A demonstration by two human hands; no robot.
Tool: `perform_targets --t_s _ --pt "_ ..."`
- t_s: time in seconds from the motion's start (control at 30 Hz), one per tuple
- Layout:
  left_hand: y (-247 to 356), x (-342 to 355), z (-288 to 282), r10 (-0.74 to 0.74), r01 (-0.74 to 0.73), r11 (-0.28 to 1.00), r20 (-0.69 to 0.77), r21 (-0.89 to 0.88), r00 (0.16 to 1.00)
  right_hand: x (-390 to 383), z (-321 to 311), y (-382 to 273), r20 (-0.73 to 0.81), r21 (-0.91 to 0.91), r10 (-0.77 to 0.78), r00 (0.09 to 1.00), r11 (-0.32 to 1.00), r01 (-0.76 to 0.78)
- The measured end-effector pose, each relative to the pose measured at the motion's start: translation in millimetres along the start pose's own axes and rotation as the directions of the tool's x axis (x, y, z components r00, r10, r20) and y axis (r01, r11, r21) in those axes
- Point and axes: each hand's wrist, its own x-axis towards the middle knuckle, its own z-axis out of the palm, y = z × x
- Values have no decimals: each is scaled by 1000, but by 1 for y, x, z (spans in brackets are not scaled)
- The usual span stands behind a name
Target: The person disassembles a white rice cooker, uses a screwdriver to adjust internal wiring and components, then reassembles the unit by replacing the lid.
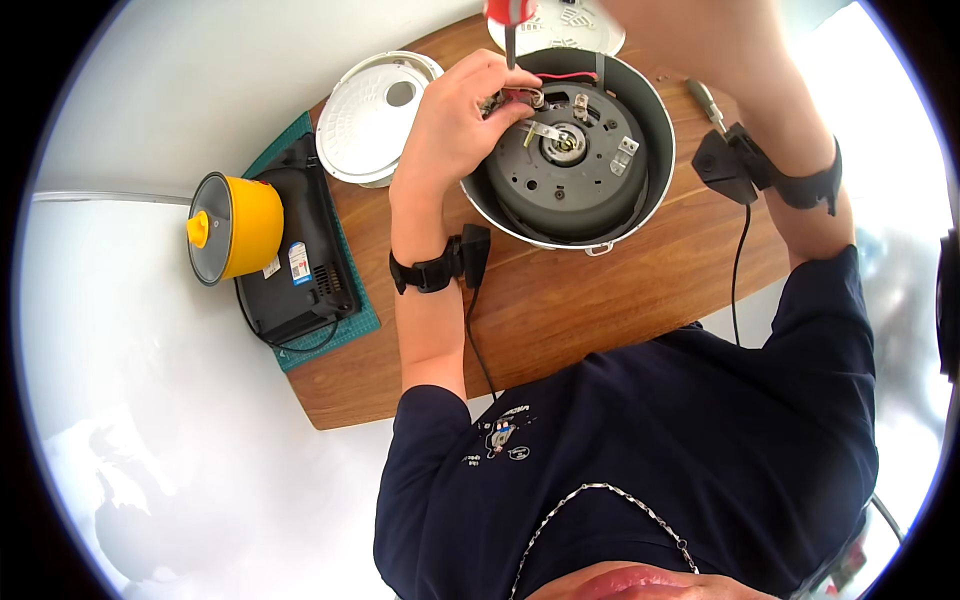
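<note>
My left hand (465, 120) reaches over the left rim of a round appliance housing (655, 150), its fingers curled round a small fitting with wires (520, 98) that I cannot clearly make out. Inside the housing sits a dark grey disc (565, 175) with metal brackets and a central hub. A red-handled screwdriver (508, 12) points down just above my left fingers. My right hand (680, 35) is raised at the top right, blurred, with its fingers cut off by the top edge; its grip on the screwdriver does not show. A red wire (565, 76) runs along the back.
A white perforated cover (355, 125) lies left, a white tray with small parts (550, 35) behind. A yellow pot (250, 230) rests on a black appliance (320, 250) over a green mat (355, 325). A screwdriver (703, 100) lies right on the wooden table (570, 310).
</note>
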Motion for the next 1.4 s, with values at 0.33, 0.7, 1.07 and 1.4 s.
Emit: perform_targets --t_s 0.33,0.7,1.07,1.4 --pt "5 8 3 120 -114 991 -94 70 988 -37 -46 -35 -470 280 502 726 865 -417" --pt "30 -12 -25 -11 16 975 -22 220 1000 -82 -79 2 -612 356 438 658 896 -266" --pt "79 -7 -6 130 -49 914 -178 402 975 -124 -113 34 -577 409 552 601 833 -373" --pt "99 7 7 132 -13 837 -179 547 975 -128 -160 61 -495 709 698 517 668 -224"
